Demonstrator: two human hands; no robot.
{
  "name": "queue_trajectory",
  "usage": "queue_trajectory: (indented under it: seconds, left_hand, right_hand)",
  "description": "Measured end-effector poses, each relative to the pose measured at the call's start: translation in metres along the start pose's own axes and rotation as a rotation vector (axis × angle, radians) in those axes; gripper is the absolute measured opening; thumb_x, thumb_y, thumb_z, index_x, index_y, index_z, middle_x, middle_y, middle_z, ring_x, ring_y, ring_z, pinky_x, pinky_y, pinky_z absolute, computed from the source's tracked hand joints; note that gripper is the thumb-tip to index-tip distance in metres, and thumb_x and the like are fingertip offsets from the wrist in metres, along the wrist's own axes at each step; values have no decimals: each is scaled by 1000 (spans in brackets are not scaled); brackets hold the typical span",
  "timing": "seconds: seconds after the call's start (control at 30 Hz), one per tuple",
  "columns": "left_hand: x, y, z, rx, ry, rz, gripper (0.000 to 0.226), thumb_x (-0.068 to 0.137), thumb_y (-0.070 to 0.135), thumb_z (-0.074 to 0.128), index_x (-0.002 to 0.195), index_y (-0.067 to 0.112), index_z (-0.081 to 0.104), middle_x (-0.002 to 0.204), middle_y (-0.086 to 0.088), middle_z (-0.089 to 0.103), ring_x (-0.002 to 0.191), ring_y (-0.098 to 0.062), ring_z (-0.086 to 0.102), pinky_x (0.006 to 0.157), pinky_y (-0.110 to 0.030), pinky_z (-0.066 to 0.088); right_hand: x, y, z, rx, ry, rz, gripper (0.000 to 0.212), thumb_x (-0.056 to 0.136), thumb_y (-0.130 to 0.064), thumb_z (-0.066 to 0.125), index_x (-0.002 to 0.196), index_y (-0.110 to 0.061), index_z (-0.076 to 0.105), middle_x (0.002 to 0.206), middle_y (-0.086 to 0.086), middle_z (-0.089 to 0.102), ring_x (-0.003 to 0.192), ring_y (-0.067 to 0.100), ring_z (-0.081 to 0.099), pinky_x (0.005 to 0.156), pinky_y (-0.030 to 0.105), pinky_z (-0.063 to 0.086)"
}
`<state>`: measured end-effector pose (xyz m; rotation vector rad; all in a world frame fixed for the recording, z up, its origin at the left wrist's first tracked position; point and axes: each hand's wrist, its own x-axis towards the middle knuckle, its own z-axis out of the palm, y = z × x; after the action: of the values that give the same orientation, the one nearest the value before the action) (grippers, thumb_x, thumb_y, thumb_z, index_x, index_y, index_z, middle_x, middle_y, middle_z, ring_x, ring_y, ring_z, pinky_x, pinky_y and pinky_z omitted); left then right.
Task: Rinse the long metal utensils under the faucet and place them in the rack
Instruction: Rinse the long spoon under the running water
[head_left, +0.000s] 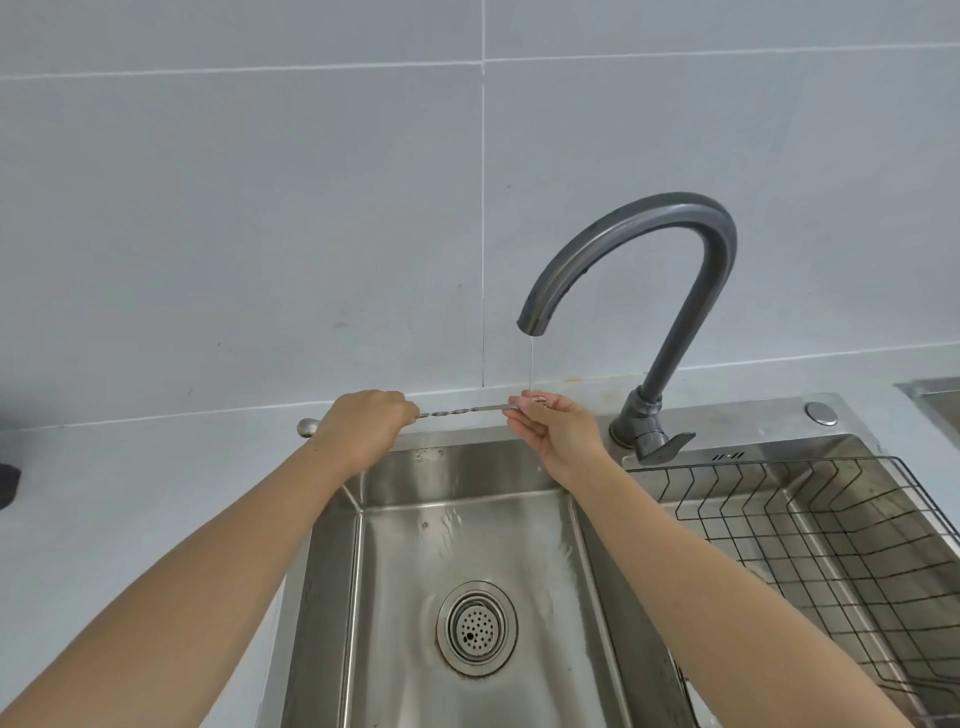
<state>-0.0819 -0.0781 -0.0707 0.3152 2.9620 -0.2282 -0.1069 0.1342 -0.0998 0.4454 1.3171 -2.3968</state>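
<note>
Nearest, a perforated round drain (477, 627) is set in the floor of the brushed stainless sink (332, 571), whose wet surface shows rippled streaks. To the right, a black wire rack (810, 525) is seated in the basin, seemingly unloaded and within easy reach for the next placement. Beyond, a long metal utensil (462, 412) with a twisted shaft is held level across the sink. One end is enclosed in the left hand (363, 426), closed to a fist; the other is pinched by the fingers of the right hand (550, 431), so that this end sits beneath a thin thread of water from the matte grey gooseneck faucet (649, 228). Farthest, smooth grey wall tiles (234, 208) are seen.
</note>
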Motion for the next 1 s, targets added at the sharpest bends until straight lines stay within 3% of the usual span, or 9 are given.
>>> queue_trajectory:
  seconds: [0.1, 0.2, 0.33, 0.47, 0.63, 0.77, 0.87, 0.93, 1.0]
  left_hand:
    - [-1, -2, 3, 15, -20, 15, 22, 85, -2, 42, 76, 18, 40, 62, 7, 25, 78, -22, 42, 53, -26, 24]
    - [-1, -4, 4, 28, -45, 20, 32, 84, -4, 41, 63, 18, 31, 61, 7, 24, 77, -22, 41, 49, -25, 21]
    - [2, -1, 5, 9, -17, 67, 24, 83, -5, 42, 73, 16, 37, 61, 7, 23, 75, -23, 41, 60, -29, 28]
    - [3, 4, 2, -4, -26, 48, 23, 87, -3, 41, 78, 18, 38, 65, 5, 30, 78, -23, 40, 58, -27, 27]
    - [2, 3, 1, -9, -38, 63, 22, 89, 1, 41, 75, 19, 37, 61, 7, 24, 76, -23, 40, 54, -25, 25]
    - [1, 5, 0, -42, -39, 70, 23, 95, 10, 38, 74, 17, 38, 60, 7, 25, 77, -23, 41, 65, -28, 29]
    - [1, 8, 1, -34, -22, 62, 34, 94, 8, 38, 62, 14, 30, 60, 6, 24, 74, -24, 39, 57, -26, 25]
    - [2, 9, 2, -28, -18, 65, 42, 92, 6, 39, 55, 17, 23, 59, 5, 24, 73, -24, 39, 50, -25, 19]
    - [3, 10, 3, -39, -7, 65, 39, 92, 5, 41, 57, 17, 27, 58, 5, 24, 72, -25, 40, 54, -26, 23]
  right_hand:
    - [4, 7, 4, 32, 39, 16, 11, 87, 3, 57, 80, -5, 56, 55, 0, 70, 52, 9, 69, 54, 17, 57]
    - [4, 11, 5, 44, 84, 39, 17, 95, -10, 49, 80, -5, 57, 67, 6, 69, 61, 14, 70, 55, 20, 57]
    - [0, 11, 6, 138, 56, 53, 33, 101, -25, 32, 84, -8, 54, 84, 12, 64, 80, 21, 64, 68, 25, 57]
    - [-2, 13, 14, 213, -1, 53, 25, 101, -21, 36, 87, -9, 53, 83, 10, 66, 77, 20, 66, 67, 25, 58]
    - [-2, 14, 9, 212, 8, 0, 10, 91, 0, 52, 85, -6, 58, 62, 1, 72, 59, 8, 71, 57, 19, 58]
    - [-6, 15, 15, 199, 126, 16, 19, 95, -19, 51, 79, -10, 57, 69, 2, 70, 61, 10, 69, 55, 22, 58]
    - [-10, 12, 19, 184, 170, 76, 41, 98, -39, 37, 77, -8, 55, 79, 9, 66, 72, 19, 65, 63, 27, 55]
    - [-11, 11, 20, 186, 157, 94, 45, 99, -40, 33, 78, -5, 54, 81, 12, 65, 73, 21, 64, 67, 29, 54]
    - [-10, 12, 21, 152, 121, 81, 33, 99, -28, 39, 79, -6, 53, 81, 11, 64, 72, 19, 64, 70, 28, 55]
